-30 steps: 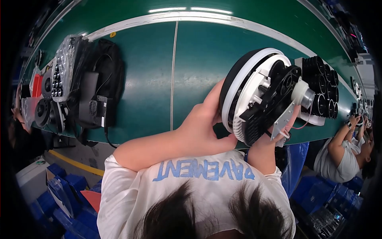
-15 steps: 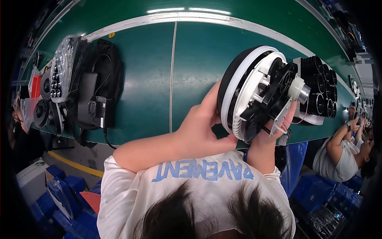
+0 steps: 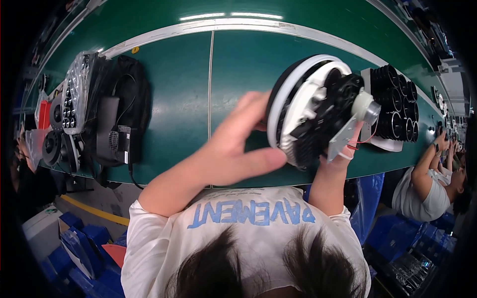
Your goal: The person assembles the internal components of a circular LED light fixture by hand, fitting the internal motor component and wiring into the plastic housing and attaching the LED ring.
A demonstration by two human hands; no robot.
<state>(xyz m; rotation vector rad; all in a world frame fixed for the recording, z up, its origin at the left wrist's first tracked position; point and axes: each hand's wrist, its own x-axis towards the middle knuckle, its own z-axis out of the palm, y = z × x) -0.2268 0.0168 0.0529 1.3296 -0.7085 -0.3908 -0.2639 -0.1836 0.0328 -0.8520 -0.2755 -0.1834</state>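
Observation:
A round motorised assembly (image 3: 323, 104) is held tilted above the bench, right of centre. It has a black outer shell, a white ring, exposed black gears, a silver motor cylinder, a metal bracket and red wires. My right hand (image 3: 354, 144) grips it from behind and below, most of the fingers hidden by it. At its left rim is my left hand (image 3: 243, 129), blurred, with fingers stretched out and thumb spread wide. The fingertips and thumb tip are right at the assembly's edge; whether they touch it I cannot tell.
Black cylindrical parts (image 3: 395, 104) stand grouped at the right on the green bench (image 3: 179, 89). To the left lie a black bag (image 3: 134, 84), a power adapter (image 3: 120, 144), plastic-wrapped parts (image 3: 77, 94) and black round parts (image 3: 52, 146). A co-worker (image 3: 422, 191) sits at far right; blue crates (image 3: 82, 243) are below.
My left hand has loosened and spread at the assembly's rim, its thumb lifting out. The assembly has shifted slightly left and turned a little in my right hand.

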